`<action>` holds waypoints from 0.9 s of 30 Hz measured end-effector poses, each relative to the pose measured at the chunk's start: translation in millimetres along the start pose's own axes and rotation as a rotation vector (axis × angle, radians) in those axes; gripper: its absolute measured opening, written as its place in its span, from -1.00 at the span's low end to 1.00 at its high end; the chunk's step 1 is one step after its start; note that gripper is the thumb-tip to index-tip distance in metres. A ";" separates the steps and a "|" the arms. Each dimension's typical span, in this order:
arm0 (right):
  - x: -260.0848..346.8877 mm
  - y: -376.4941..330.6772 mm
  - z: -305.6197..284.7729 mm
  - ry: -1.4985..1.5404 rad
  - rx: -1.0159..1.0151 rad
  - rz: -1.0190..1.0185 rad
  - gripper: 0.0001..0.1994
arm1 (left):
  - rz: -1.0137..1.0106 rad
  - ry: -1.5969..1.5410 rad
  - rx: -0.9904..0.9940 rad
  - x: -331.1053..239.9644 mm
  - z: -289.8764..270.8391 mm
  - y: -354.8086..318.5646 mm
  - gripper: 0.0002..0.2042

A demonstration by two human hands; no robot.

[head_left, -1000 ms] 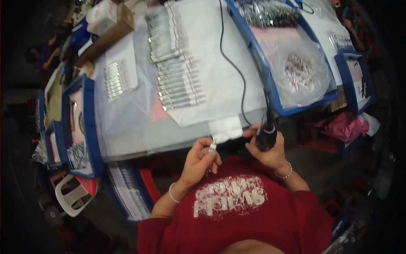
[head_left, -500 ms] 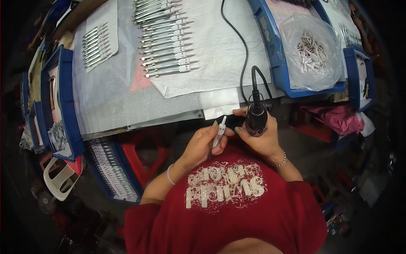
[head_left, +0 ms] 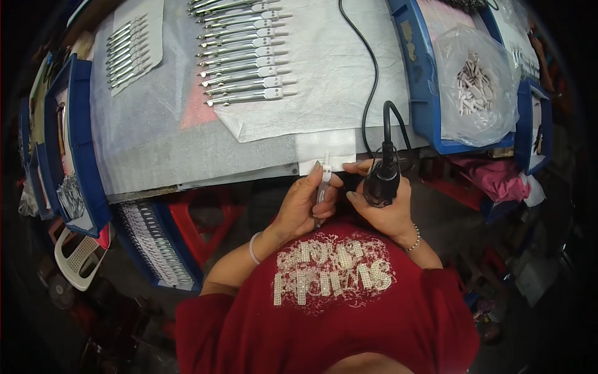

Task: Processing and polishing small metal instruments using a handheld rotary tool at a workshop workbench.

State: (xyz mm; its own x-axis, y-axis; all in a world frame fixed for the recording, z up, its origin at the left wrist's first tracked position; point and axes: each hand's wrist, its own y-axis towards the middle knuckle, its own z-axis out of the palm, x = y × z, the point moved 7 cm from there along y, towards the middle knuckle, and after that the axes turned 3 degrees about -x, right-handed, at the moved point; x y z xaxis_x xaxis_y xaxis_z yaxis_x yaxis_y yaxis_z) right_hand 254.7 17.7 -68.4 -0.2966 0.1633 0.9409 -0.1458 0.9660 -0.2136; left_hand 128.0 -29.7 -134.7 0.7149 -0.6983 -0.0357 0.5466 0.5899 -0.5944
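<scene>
My left hand (head_left: 299, 204) is closed around a drawing compass (head_left: 326, 176), with its white head up and its thin handle pointing away from me at the table's front edge. The metal legs run down between my fingers and are partly hidden. Gripped in my right hand (head_left: 393, 215) is a black corded electric screwdriver (head_left: 382, 186), just right of the compass and apart from it. Its tip is hidden. Behind the compass, a white pad (head_left: 311, 146) lies on the table edge.
Several finished-looking compasses (head_left: 243, 96) lie in a row on white cloth (head_left: 336, 81); a smaller group (head_left: 129, 53) lies at the far left. A blue bin (head_left: 425, 118) holds a plastic bag (head_left: 448, 93) of small white parts. The black cord (head_left: 372, 62) crosses the table. Below stands a red stool (head_left: 199, 230).
The compass has come more upright in my left hand, and its head now reaches the white pad. My right hand keeps the screwdriver nearly in place. The whole view has shifted slightly.
</scene>
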 end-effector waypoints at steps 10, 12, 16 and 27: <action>32.2 14.8 0.4 0.079 0.007 -0.041 -0.52 | 0.097 0.126 -0.084 -4.8 -0.9 -3.8 -0.57; 33.8 22.2 1.5 0.028 0.043 0.033 -0.53 | 0.114 0.139 -0.090 -4.2 -1.8 -3.4 -0.56; 51.1 38.6 18.4 -0.095 0.175 -0.012 -0.69 | 0.160 0.221 -0.170 -5.8 -4.1 -5.3 -0.55; 43.4 38.0 16.3 -0.129 0.159 -0.019 -0.58 | 0.174 0.237 -0.060 -10.5 4.0 -9.1 -0.68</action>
State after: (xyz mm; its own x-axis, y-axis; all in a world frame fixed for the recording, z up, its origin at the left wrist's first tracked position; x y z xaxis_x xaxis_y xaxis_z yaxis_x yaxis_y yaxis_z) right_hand 220.9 58.2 -39.9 -0.4097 0.1084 0.9058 -0.2964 0.9232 -0.2446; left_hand 117.3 -26.1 -125.7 0.6698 -0.6682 -0.3238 0.3929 0.6889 -0.6091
